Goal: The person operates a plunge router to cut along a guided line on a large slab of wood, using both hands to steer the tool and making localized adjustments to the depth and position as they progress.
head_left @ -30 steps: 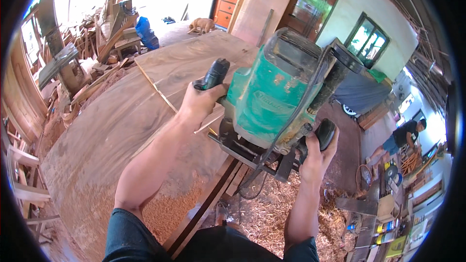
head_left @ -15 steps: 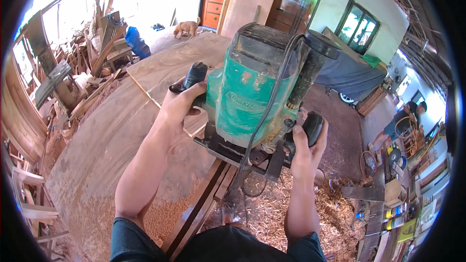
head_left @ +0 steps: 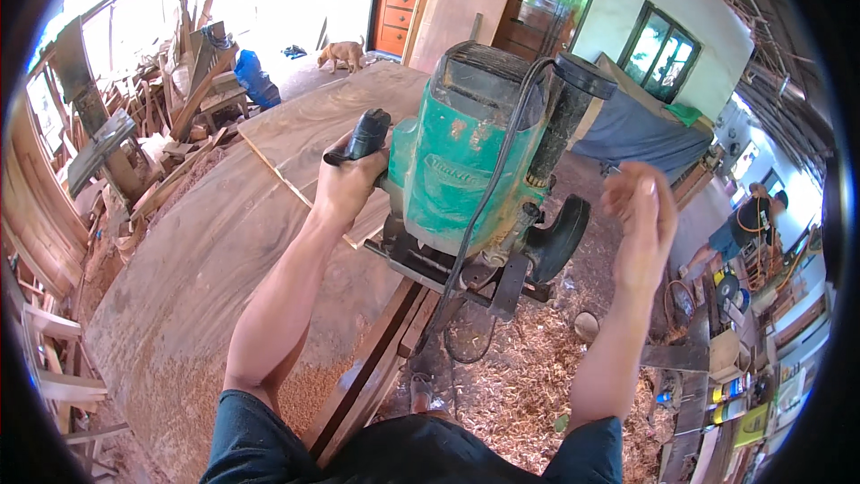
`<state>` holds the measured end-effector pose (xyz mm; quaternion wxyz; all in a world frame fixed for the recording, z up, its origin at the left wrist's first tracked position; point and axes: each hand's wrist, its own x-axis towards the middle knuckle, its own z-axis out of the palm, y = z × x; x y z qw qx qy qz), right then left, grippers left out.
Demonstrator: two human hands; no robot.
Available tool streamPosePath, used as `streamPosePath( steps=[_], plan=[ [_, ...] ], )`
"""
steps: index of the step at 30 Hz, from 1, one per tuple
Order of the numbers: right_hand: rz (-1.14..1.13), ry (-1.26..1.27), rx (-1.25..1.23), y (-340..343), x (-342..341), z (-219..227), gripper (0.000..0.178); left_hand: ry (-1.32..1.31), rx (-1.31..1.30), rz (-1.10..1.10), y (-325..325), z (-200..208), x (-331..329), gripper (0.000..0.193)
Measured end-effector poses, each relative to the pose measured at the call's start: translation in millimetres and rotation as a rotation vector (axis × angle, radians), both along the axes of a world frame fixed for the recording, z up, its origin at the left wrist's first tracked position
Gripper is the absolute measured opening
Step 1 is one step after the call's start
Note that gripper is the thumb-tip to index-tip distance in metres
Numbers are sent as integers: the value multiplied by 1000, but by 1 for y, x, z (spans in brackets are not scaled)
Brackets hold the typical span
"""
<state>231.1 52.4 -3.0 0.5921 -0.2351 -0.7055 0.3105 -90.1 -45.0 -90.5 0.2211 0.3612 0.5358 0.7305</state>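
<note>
A plunge router (head_left: 457,161) with a teal body and black side handles stands on a narrow wooden piece with a dark groove (head_left: 372,363). My left hand (head_left: 348,181) is wrapped round its left handle. Off to the right, my right hand (head_left: 640,220) is clear of the right handle (head_left: 560,237), raised with loosely bent fingers and nothing visible in them. A black power cord (head_left: 488,188) hangs down across the front of the router. The cutter is hidden beneath the base.
A broad wooden slab (head_left: 197,278) lies to the left, dusted with sawdust. Shavings (head_left: 528,376) cover the floor below. Scrap wood (head_left: 179,116) is piled far left, near a dog (head_left: 342,55). Another person (head_left: 748,224) stands at the right.
My right hand has let go of the right handle and moved up and to the right. My left hand keeps its hold. The router appears slightly shifted in view.
</note>
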Motion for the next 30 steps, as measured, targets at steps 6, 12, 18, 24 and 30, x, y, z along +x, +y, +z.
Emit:
streamPosePath(
  steps=[6,12,18,24,30],
  plan=[
    [-42,-170,373,-21,-47,78,42,-17,26,-3,-1,3,2,34],
    [-275,-817,467,-28,-68,133,54,13,17,-4,-2,4,3,35],
    [143,-826,706,-1,-68,144,37,71,-17,21,-3,5,2,31],
    [121,-1019,578,-13,-64,161,34,58,2,8,-1,3,1,28],
    [145,-1090,702,-12,-66,173,48,66,-12,15,-3,4,2,29]
  ],
)
